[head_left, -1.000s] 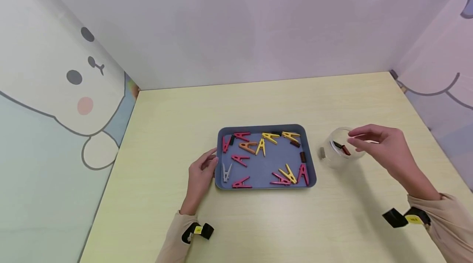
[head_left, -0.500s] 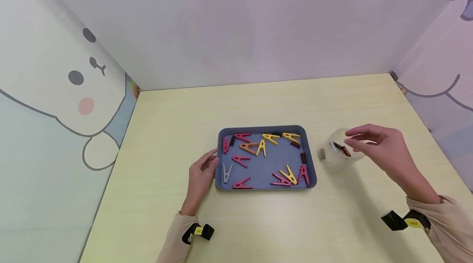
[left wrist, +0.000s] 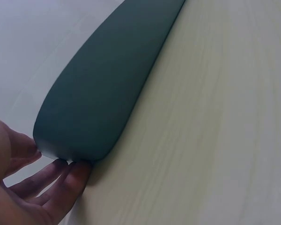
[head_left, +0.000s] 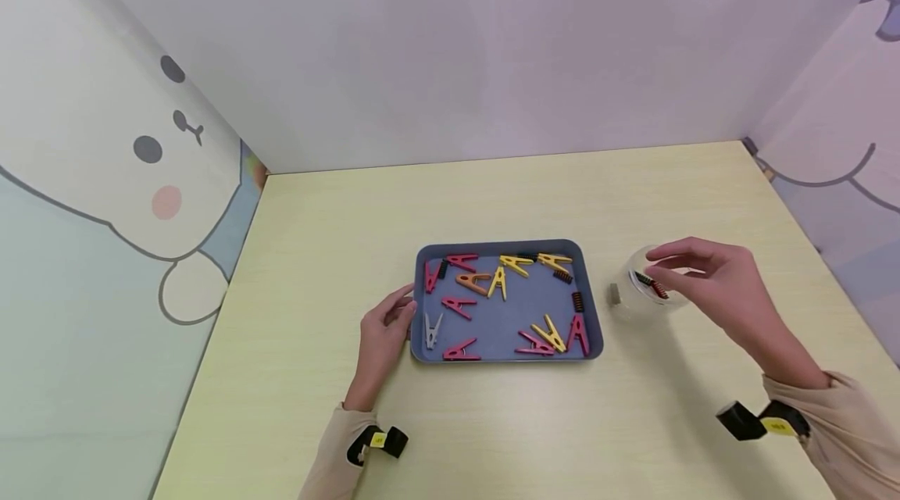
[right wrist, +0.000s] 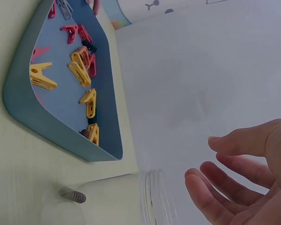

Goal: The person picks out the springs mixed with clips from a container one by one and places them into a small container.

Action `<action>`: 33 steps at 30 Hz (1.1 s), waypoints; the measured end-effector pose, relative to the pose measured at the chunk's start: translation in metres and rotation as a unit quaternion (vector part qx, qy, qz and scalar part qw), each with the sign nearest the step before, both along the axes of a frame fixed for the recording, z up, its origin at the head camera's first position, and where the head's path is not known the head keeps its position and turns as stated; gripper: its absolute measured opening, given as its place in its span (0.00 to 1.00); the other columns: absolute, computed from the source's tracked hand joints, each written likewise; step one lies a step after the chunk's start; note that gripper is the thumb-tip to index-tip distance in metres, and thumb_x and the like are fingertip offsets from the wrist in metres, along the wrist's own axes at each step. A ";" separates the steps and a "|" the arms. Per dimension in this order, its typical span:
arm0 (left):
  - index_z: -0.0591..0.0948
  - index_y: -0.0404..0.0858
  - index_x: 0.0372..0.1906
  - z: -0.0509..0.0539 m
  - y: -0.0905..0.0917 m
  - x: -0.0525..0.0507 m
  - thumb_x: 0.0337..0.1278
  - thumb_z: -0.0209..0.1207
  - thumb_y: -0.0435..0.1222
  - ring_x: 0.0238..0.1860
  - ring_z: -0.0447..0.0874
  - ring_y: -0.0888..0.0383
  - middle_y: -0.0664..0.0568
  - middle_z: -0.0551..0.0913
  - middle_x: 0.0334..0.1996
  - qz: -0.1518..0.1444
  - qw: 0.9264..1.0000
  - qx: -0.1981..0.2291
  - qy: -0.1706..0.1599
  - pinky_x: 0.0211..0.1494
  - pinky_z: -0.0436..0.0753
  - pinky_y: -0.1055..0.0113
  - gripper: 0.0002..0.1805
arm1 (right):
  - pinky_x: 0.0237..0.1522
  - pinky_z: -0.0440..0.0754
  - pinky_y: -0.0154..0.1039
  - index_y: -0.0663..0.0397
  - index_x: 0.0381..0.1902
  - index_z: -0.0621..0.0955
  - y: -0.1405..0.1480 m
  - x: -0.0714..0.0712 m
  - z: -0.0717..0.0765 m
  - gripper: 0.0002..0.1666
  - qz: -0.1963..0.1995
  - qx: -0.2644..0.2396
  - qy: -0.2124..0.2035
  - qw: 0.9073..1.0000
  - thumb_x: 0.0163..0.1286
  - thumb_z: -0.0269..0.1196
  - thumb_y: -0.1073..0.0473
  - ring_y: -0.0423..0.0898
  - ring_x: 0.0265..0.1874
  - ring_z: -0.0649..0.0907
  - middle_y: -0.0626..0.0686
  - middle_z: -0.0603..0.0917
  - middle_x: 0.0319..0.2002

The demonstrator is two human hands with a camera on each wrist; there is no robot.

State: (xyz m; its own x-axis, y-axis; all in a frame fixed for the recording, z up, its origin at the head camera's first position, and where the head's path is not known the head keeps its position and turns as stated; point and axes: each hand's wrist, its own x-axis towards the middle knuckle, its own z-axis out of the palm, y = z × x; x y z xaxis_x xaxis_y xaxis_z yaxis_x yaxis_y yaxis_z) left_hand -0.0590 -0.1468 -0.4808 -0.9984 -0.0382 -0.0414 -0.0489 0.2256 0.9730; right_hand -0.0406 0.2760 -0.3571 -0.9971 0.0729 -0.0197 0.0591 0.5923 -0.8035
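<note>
My left hand (head_left: pixel 382 336) grips the left wall of the grey-blue tray (head_left: pixel 506 357); in the left wrist view its fingertips (left wrist: pixel 75 169) press on the tray's outer wall (left wrist: pixel 103 89). Pink, yellow, orange and grey clips lie in the tray, among them a grey clip (head_left: pixel 432 332) and an orange clip (head_left: pixel 473 282), with several dark coils such as one (head_left: pixel 577 301) at the right. My right hand (head_left: pixel 724 289) hovers over a clear jar (head_left: pixel 636 305), fingers loosely bent, nothing visible between them. A dark coil and a red coil (head_left: pixel 659 290) show in the jar.
A small greyish coil (head_left: pixel 614 294) shows at the jar's left side; whether inside or beside it, I cannot tell. The pale wooden table (head_left: pixel 316 250) meets a white wall behind, with cartoon-printed panels at both sides.
My right hand has moved slightly left over the jar. My left hand keeps its place at the tray, and the clips lie as before.
</note>
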 end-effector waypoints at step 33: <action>0.79 0.38 0.58 0.013 0.001 0.001 0.63 0.58 0.34 0.41 0.81 0.44 0.38 0.81 0.46 -0.010 1.000 0.010 -0.026 0.33 0.85 0.62 0.18 | 0.37 0.80 0.23 0.53 0.43 0.84 -0.025 -0.010 -0.003 0.14 0.025 0.000 0.033 0.999 0.59 0.70 0.56 0.35 0.36 0.82 0.52 0.85 0.41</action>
